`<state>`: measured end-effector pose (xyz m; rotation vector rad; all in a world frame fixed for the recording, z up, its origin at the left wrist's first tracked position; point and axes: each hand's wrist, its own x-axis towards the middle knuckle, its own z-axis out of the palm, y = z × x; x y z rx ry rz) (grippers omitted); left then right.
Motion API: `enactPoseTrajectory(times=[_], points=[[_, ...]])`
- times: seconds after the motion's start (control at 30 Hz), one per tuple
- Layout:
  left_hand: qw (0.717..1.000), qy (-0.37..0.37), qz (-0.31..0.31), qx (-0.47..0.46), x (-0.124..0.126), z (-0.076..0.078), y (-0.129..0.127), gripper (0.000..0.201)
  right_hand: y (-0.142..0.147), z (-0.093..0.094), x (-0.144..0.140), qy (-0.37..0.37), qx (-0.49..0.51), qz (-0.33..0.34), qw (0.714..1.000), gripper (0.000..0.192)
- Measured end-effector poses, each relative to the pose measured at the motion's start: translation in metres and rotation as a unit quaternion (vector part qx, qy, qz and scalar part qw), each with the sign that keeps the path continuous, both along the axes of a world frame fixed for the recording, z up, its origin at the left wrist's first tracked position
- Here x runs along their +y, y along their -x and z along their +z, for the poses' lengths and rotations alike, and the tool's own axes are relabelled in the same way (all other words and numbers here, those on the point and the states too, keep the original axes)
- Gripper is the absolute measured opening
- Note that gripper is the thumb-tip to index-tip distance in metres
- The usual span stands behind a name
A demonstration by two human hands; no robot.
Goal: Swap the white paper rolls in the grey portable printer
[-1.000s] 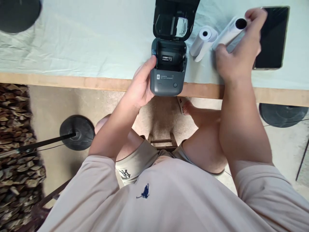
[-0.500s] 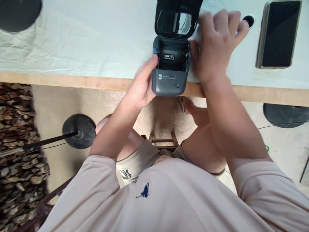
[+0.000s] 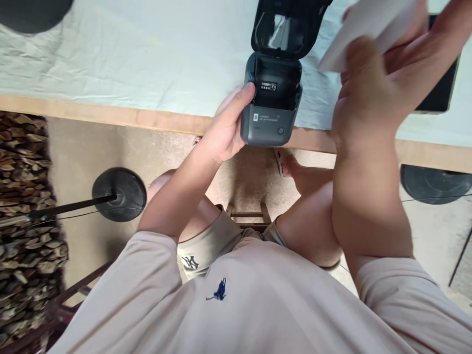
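A dark grey label printer (image 3: pixel 271 123) is held near the table's front edge, its lid (image 3: pixel 282 29) flipped up and its paper compartment exposed, with a small white label inside. My left hand (image 3: pixel 226 125) is closed around the printer's left side, thumb on the upper edge. To the right, my right hand (image 3: pixel 372 93) is raised above the table, palm turned up, gripping a white label roll (image 3: pixel 363 29) between thumb and fingers. The roll is blurred by motion and partly cut off by the top of the view.
A phone-like dark slab (image 3: pixel 437 88) lies on the pale tablecloth (image 3: pixel 165 59), partly behind my right hand. A black round object (image 3: pixel 33 14) is at the upper left. Below the table's wooden edge (image 3: pixel 121 115) are round black stand bases (image 3: pixel 118 194) and stacked firewood (image 3: pixel 29 196).
My right hand has picked up the white roll from the table and turned palm up with it. In the view, the printer and my left hand have shifted slightly right.
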<state>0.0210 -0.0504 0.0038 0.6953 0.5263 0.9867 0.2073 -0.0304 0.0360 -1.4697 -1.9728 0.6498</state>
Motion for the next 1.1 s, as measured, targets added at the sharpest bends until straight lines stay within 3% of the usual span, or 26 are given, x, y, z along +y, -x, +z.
enactPoseTrajectory(times=[0.27,0.4,0.57,0.7,0.8,0.97,1.03,1.1], points=[[0.999,0.008,0.039,0.01,-0.004,0.006,-0.006,0.018,0.019,0.005,-0.016,-0.074,-0.05,0.014,0.996,0.037],[0.999,0.006,0.032,0.018,-0.004,0.006,-0.007,0.021,0.017,0.0,-0.012,-0.105,-0.056,0.034,0.992,0.022],[1.0,0.017,0.016,0.006,-0.001,0.004,-0.004,0.027,0.02,-0.002,-0.016,-0.181,-0.034,0.007,0.983,0.013],[1.0,0.02,0.007,-0.008,-0.001,0.004,0.0,0.03,0.027,0.001,-0.026,-0.19,-0.053,0.079,0.977,0.02],[1.0,0.011,0.022,-0.003,-0.002,0.002,0.002,0.013,0.029,0.001,-0.029,-0.201,0.031,0.084,0.976,0.021],[0.999,-0.015,0.018,0.03,-0.004,0.0,0.001,0.027,0.025,-0.008,-0.015,-0.212,0.176,-0.074,0.958,0.025],[0.999,-0.016,0.024,0.04,-0.004,0.002,0.001,0.044,0.025,-0.011,-0.007,-0.151,0.24,-0.078,0.956,0.041],[0.998,0.011,0.032,0.047,-0.005,0.004,0.001,0.062,0.024,-0.014,0.001,-0.061,0.276,-0.061,0.957,0.046]])
